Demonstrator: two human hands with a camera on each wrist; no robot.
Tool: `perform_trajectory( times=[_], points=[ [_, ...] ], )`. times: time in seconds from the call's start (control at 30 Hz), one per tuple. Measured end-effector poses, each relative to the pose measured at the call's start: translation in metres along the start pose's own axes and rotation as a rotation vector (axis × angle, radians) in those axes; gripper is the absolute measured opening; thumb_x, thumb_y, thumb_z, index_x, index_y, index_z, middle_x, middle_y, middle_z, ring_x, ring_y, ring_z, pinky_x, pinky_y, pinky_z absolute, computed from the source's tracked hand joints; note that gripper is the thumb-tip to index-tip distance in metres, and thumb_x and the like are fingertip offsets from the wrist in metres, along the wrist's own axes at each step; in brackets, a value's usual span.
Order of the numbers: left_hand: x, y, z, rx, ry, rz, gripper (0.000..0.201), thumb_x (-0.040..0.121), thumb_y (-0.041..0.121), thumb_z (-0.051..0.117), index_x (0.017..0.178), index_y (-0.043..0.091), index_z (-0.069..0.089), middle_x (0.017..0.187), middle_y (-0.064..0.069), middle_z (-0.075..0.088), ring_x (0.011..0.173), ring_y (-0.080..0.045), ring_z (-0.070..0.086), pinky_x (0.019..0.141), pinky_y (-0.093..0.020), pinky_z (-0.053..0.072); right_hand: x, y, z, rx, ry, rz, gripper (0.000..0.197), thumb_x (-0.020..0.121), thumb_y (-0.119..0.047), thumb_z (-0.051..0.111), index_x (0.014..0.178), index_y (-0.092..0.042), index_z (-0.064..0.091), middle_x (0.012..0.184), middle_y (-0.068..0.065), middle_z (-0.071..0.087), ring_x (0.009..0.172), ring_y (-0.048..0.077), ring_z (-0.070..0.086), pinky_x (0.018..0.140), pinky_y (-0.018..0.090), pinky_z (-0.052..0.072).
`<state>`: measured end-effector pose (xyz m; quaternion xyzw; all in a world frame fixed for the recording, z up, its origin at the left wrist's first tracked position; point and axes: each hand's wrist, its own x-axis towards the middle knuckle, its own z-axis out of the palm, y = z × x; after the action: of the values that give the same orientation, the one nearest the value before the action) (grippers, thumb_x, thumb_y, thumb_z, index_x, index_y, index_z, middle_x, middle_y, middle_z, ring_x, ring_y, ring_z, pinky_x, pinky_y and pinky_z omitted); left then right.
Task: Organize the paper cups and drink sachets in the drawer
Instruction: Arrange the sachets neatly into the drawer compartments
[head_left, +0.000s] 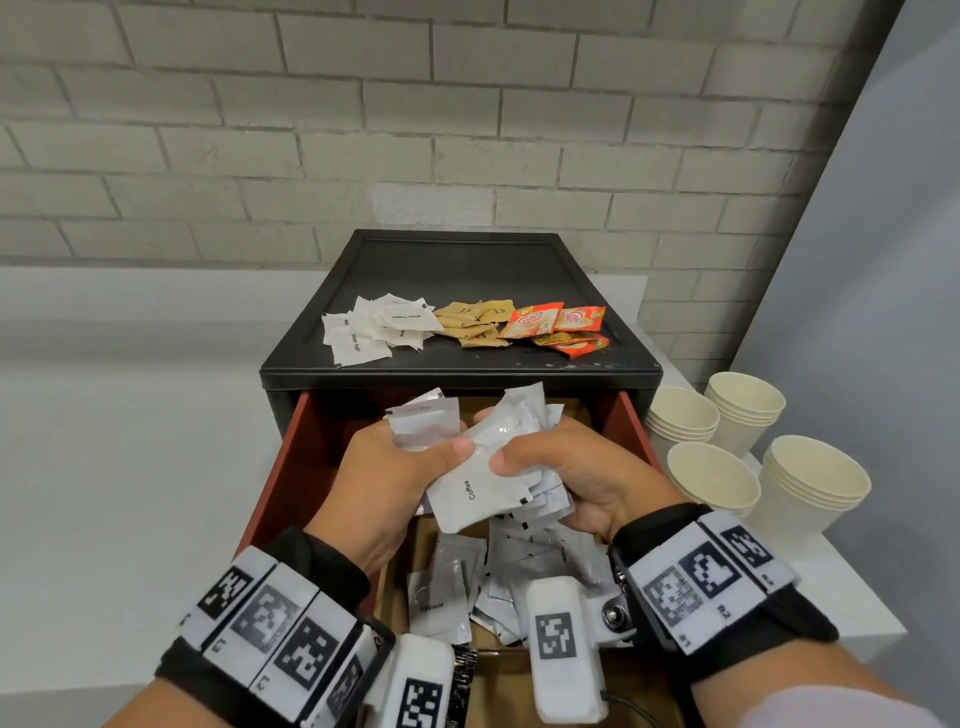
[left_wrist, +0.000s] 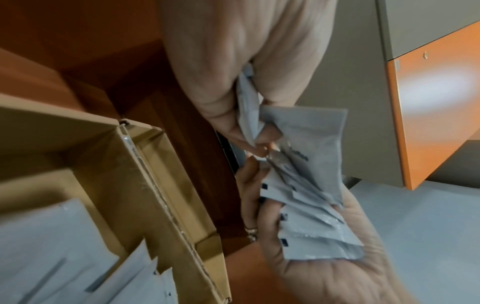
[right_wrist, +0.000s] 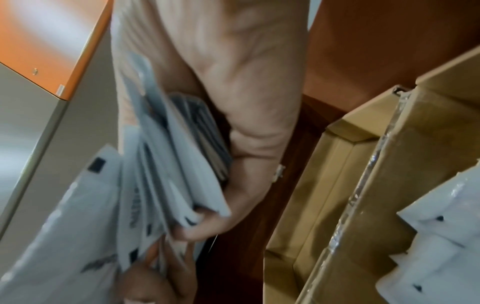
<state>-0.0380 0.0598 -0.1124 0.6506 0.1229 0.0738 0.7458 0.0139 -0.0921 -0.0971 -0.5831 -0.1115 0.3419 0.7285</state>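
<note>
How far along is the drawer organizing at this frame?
Early to midway. Done: white sugar sachets, brown sachets and orange creamer sachets lie grouped on the black cabinet top. In hand: left hand and right hand grip white coffee sachets over the open drawer. Left: loose sachets in the cardboard divider, and paper cup stacks outside on the counter.

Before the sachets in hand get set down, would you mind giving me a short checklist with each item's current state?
1. Left hand grips white sachets: ok.
2. Right hand grips the same bundle: ok.
3. Drawer open: ok.
4. Cardboard divider has a free compartment: ok.
5. Bundle holds coffee only: cannot tell; one label reads Coffee.
6. Paper cups in the drawer: not ok, beside the cabinet.
</note>
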Motion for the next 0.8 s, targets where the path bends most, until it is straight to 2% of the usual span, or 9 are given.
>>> perform_trajectory(
  times=[0.13, 0.2, 0.3, 0.37, 0.43, 0.5, 0.6, 0.67, 0.8],
  points=[
    [0.0015, -0.0011, -0.0008, -0.05, 0.033, 0.021, 0.013, 0.084, 0.006, 0.064, 0.096, 0.005, 0.066, 0.085, -0.008, 0.071, 0.072, -0.014, 0.07, 0.06, -0.027, 0.058, 0.0018, 0.0014, -0.0005, 0.001, 0.091, -0.029, 0.031, 0.081, 0.016, 0.051, 0.096, -0.009, 0.062, 0.091, 0.017, 0.067, 0.086, 0.03, 0.066, 0.077, 0.041, 0.053],
    [0.0034, -0.0011, -0.0014, -0.097, 0.055, -0.018, 0.018, 0.087, 0.012, 0.062, 0.101, 0.003, 0.066, 0.089, -0.008, 0.072, 0.075, -0.012, 0.07, 0.06, -0.023, 0.054, 0.0036, 0.0018, -0.0013, 0.031, 0.18, -0.07, 0.03, 0.08, 0.014, 0.052, 0.101, -0.006, 0.061, 0.093, 0.019, 0.067, 0.09, 0.033, 0.066, 0.085, 0.047, 0.05],
    [0.0044, 0.0009, -0.0014, -0.212, 0.049, -0.116, 0.014, 0.088, 0.018, 0.06, 0.088, 0.007, 0.069, 0.079, -0.007, 0.074, 0.065, -0.013, 0.068, 0.059, -0.024, 0.05, 0.0054, 0.001, -0.0022, 0.126, 0.299, -0.149, 0.026, 0.082, 0.012, 0.052, 0.101, -0.004, 0.06, 0.093, 0.019, 0.069, 0.083, 0.031, 0.067, 0.077, 0.04, 0.051],
    [0.0031, 0.003, 0.0001, -0.236, 0.021, -0.18, 0.017, 0.08, 0.025, 0.066, 0.09, 0.011, 0.067, 0.073, -0.006, 0.073, 0.061, -0.013, 0.066, 0.05, -0.02, 0.052, 0.0072, 0.0007, -0.002, 0.168, 0.376, -0.19, 0.033, 0.082, 0.01, 0.056, 0.111, -0.004, 0.058, 0.102, 0.02, 0.068, 0.086, 0.029, 0.069, 0.077, 0.04, 0.055],
    [0.002, 0.0022, 0.0023, -0.236, -0.045, -0.224, 0.033, 0.069, 0.028, 0.071, 0.096, 0.009, 0.067, 0.075, -0.006, 0.073, 0.062, -0.013, 0.066, 0.051, -0.017, 0.051, 0.0088, 0.0013, -0.0009, 0.19, 0.402, -0.22, 0.04, 0.081, 0.011, 0.057, 0.118, -0.004, 0.056, 0.109, 0.022, 0.066, 0.091, 0.031, 0.069, 0.079, 0.042, 0.057],
    [0.0008, 0.0028, 0.0046, -0.259, -0.067, -0.243, 0.033, 0.07, 0.02, 0.072, 0.098, 0.003, 0.066, 0.073, -0.008, 0.072, 0.06, -0.014, 0.066, 0.053, -0.018, 0.051, 0.0092, 0.0024, 0.0015, 0.189, 0.4, -0.226, 0.041, 0.081, 0.012, 0.056, 0.119, -0.002, 0.055, 0.111, 0.024, 0.065, 0.095, 0.035, 0.067, 0.081, 0.046, 0.056],
    [0.0024, 0.0042, 0.0031, -0.306, 0.025, -0.211, 0.011, 0.081, 0.004, 0.065, 0.092, 0.001, 0.065, 0.067, -0.009, 0.07, 0.057, -0.014, 0.067, 0.06, -0.023, 0.056, 0.0085, 0.0033, 0.0035, 0.205, 0.367, -0.217, 0.039, 0.082, 0.011, 0.055, 0.119, 0.0, 0.055, 0.112, 0.025, 0.065, 0.098, 0.036, 0.066, 0.08, 0.045, 0.055],
    [0.0035, 0.0052, 0.0009, -0.314, 0.053, -0.183, 0.013, 0.083, 0.003, 0.063, 0.096, 0.002, 0.064, 0.069, -0.008, 0.072, 0.06, -0.015, 0.068, 0.071, -0.028, 0.056, 0.0079, 0.0033, 0.0037, 0.214, 0.331, -0.207, 0.037, 0.083, 0.01, 0.055, 0.118, -0.001, 0.056, 0.112, 0.024, 0.065, 0.099, 0.036, 0.066, 0.08, 0.043, 0.055],
    [0.0034, 0.0087, -0.0046, -0.295, 0.035, -0.17, 0.027, 0.082, 0.005, 0.064, 0.108, 0.002, 0.062, 0.097, -0.016, 0.07, 0.072, -0.017, 0.069, 0.071, -0.028, 0.056, 0.0069, 0.0004, -0.0034, 0.182, 0.371, -0.225, 0.023, 0.083, 0.006, 0.057, 0.102, -0.004, 0.062, 0.099, 0.019, 0.068, 0.088, 0.033, 0.066, 0.077, 0.039, 0.053]
  ],
)
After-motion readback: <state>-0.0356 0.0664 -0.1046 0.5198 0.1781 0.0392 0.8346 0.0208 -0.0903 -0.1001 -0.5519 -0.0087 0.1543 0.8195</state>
